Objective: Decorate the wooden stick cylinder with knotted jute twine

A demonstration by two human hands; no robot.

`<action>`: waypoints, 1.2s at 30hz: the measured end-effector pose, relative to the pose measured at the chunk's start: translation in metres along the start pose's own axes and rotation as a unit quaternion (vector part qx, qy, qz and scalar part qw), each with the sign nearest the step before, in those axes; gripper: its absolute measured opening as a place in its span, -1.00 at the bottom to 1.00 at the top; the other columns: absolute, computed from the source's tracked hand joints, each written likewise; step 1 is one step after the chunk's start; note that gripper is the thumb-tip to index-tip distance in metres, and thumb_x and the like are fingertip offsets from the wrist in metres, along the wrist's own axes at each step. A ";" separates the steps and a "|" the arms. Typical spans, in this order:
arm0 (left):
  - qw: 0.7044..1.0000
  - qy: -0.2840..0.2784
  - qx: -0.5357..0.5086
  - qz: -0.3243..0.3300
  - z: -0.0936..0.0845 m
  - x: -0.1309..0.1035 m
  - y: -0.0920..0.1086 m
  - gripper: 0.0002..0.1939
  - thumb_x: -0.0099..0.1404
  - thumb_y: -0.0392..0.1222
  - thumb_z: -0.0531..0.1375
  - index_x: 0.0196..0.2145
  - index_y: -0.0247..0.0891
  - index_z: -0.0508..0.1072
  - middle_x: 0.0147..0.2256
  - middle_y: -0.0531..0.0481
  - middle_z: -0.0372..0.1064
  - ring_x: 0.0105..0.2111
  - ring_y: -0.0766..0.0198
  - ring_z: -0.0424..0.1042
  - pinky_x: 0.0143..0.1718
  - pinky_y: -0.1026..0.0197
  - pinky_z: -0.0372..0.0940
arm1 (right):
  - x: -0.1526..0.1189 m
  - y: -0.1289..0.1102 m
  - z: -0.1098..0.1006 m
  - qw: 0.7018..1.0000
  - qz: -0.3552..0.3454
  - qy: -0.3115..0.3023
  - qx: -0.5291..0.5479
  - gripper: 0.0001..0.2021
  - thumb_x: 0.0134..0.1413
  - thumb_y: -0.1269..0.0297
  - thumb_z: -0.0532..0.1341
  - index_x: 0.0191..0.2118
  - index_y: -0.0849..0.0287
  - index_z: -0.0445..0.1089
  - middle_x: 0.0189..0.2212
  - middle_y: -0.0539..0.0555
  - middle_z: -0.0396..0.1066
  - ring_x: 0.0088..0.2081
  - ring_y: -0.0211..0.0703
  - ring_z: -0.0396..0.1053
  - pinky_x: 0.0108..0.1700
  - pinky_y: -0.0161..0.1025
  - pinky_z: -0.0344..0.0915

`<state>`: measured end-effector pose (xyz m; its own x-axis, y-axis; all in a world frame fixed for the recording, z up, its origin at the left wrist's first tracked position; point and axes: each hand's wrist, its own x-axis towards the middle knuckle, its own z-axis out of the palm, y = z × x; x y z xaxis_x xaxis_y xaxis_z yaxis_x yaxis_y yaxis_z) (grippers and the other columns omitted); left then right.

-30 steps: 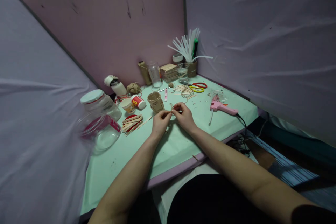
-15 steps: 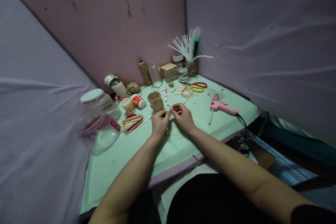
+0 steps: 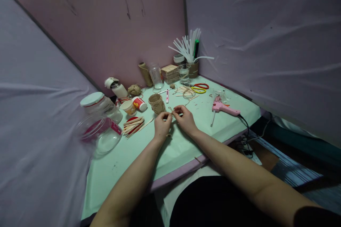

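My left hand (image 3: 162, 126) and my right hand (image 3: 184, 118) meet over the table, fingertips pinched on a thin piece of twine (image 3: 171, 110). A small loop of it stands up between them. Just behind my left hand a cup wrapped in brown twine (image 3: 156, 103) stands upright, apart from the twine I hold. Past my right fingers, more loose twine (image 3: 188, 93) lies coiled over thin wooden sticks. A pink utility knife (image 3: 167, 96) rests behind the cup. Part of a small brown piece (image 3: 168, 135) shows beside my left wrist.
A pink glue gun (image 3: 225, 107) with a cord lies at right, scissors (image 3: 199, 88) farther back. Wooden sticks (image 3: 133, 126), paper cups (image 3: 139, 103) and clear jars (image 3: 109, 136) stand at left. Along the back are a twine spool (image 3: 145, 74), wooden squares (image 3: 170, 73) and white glue sticks (image 3: 188, 48).
The whole view has shifted slightly. Both hands stay together on the twine, with its loop a little changed in shape between the fingertips.
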<state>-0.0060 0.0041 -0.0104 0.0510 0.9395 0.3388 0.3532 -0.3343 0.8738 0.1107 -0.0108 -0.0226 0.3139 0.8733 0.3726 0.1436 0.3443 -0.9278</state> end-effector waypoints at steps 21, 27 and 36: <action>0.995 -0.028 -0.097 -0.023 -0.008 0.006 -0.003 -0.79 0.08 -0.10 0.27 -0.41 -0.31 0.57 -0.39 -0.06 0.48 -0.33 0.26 0.39 -0.24 0.24 0.24 | 0.000 -0.001 -0.002 0.999 -0.012 -0.027 -0.022 -0.90 -0.04 0.30 0.14 -0.42 0.17 0.38 -0.46 0.01 0.42 -0.39 -0.21 0.34 -0.27 -0.26 0.27; 0.998 -0.010 -0.018 0.054 -0.009 0.002 0.002 -0.84 0.14 -0.17 0.21 -0.43 -0.27 0.56 -0.42 -0.05 0.46 -0.35 0.28 0.38 -0.31 0.27 0.23 | -0.001 -0.003 -0.003 0.998 -0.027 -0.028 -0.039 -0.87 0.00 0.28 0.15 -0.41 0.17 0.43 -0.44 0.03 0.45 -0.36 -0.18 0.37 -0.27 -0.25 0.28; 0.964 -0.042 -0.201 -0.167 -0.005 0.006 0.006 -0.90 0.04 -0.23 0.25 -0.51 -0.33 0.47 -0.56 0.05 0.34 -0.54 0.40 0.26 -0.49 0.35 0.16 | -0.002 -0.003 -0.004 0.987 -0.140 -0.026 -0.071 -0.96 0.00 0.39 0.14 -0.42 0.14 0.31 -0.38 0.04 0.31 -0.31 -0.18 0.29 -0.28 -0.25 0.26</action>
<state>-0.0083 0.0074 -0.0012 0.0780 0.9970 -0.0003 -0.0269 0.0025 0.9996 0.1129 -0.0152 -0.0205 0.1950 0.7683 0.6097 0.3500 0.5262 -0.7750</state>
